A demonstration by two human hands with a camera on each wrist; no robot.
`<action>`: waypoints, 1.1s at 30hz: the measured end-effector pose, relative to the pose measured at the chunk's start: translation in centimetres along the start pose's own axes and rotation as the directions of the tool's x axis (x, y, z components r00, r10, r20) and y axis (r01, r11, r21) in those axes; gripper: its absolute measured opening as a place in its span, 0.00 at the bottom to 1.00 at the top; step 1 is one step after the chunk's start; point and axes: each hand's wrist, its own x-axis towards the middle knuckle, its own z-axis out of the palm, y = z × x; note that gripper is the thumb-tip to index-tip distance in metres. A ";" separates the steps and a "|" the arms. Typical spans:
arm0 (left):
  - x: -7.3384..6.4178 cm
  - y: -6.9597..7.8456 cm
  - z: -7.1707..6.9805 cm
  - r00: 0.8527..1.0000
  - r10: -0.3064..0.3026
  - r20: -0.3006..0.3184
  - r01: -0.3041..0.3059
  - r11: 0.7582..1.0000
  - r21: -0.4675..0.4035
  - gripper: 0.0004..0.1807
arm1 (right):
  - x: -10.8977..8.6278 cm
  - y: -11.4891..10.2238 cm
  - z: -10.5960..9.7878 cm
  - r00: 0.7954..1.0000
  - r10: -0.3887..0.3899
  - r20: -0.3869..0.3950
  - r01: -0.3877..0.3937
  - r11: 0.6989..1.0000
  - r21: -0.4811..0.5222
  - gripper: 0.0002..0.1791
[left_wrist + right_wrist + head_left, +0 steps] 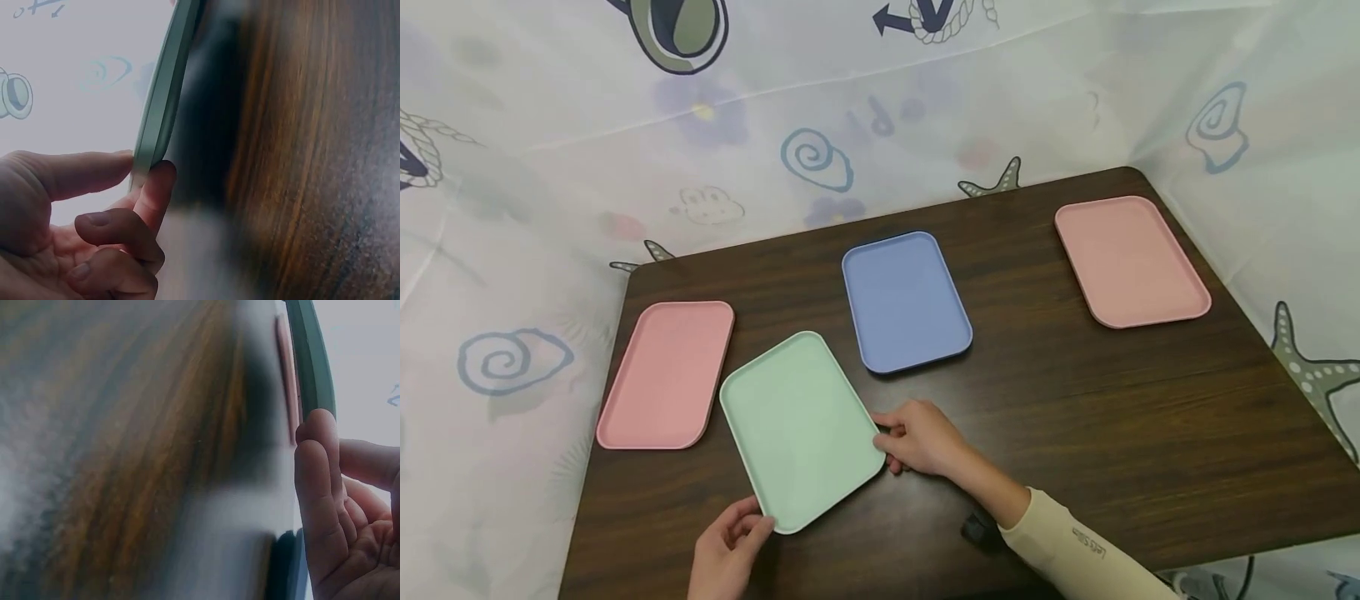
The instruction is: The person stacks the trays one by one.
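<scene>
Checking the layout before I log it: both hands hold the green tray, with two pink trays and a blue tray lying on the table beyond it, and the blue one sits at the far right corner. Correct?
One thing is off. In the head view the blue tray lies mid-table, just beyond the green tray; a pink tray occupies the far right corner. The rest stands: left hand and right hand hold the green tray, and another pink tray lies at the left.

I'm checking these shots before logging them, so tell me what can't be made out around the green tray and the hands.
- Head view: the left hand is cut off by the bottom edge; its wrist is out of frame.
- Head view: a dark object behind the right hand's sleeve is mostly hidden, unidentifiable.
- Left wrist view: the green tray shows edge-on only; the table is blurred.
- Right wrist view: the table and pink tray are blurred; the tray's edge hides the fingers' tips.
</scene>
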 end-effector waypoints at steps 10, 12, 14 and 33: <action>-0.6 2.6 2.2 0.989 0.141 0.046 -0.139 0.989 -0.047 0.18 | -3.9 0.8 -2.6 0.992 0.095 -0.077 -0.082 0.983 0.161 0.24; -0.7 3.0 2.9 0.986 0.154 0.072 -0.150 0.987 -0.057 0.16 | -4.8 1.3 -3.2 0.989 0.113 -0.095 -0.096 0.982 0.165 0.24; -0.7 3.4 3.6 0.982 0.163 0.096 -0.158 0.986 -0.061 0.16 | -5.7 1.8 -3.6 0.985 0.130 -0.110 -0.110 0.979 0.174 0.24; 1.5 5.0 6.8 0.948 0.280 0.150 -0.273 0.960 -0.069 0.14 | -7.3 4.0 -5.9 0.965 0.165 -0.206 -0.132 0.978 0.163 0.24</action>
